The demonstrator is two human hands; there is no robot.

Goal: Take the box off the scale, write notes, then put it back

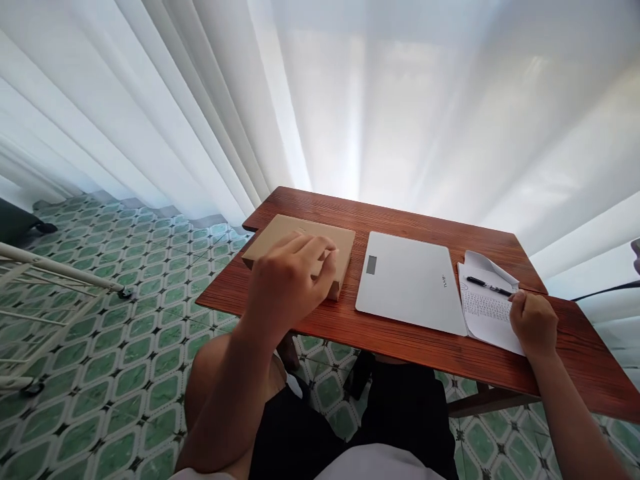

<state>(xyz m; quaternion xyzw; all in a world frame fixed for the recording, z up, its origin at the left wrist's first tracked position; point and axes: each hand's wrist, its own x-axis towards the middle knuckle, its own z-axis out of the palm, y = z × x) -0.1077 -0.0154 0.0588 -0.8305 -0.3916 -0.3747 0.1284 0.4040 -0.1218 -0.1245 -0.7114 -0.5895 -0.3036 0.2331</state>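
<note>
A flat brown cardboard box (280, 235) lies on the left part of a small reddish wooden table (415, 343). My left hand (290, 283) rests on top of the box with its fingers curled over the near right corner. My right hand (533, 323) sits at the table's right side, fingers bent, touching the end of a black pen (487, 287) that lies across a written sheet of paper (487, 313). A flat white scale (410, 283) lies between the box and the paper.
White curtains hang right behind the table. A green patterned tile floor spreads to the left, with a white metal rack frame (55, 273) on it. A dark cable (605, 290) runs off at the right. My knees are under the table's near edge.
</note>
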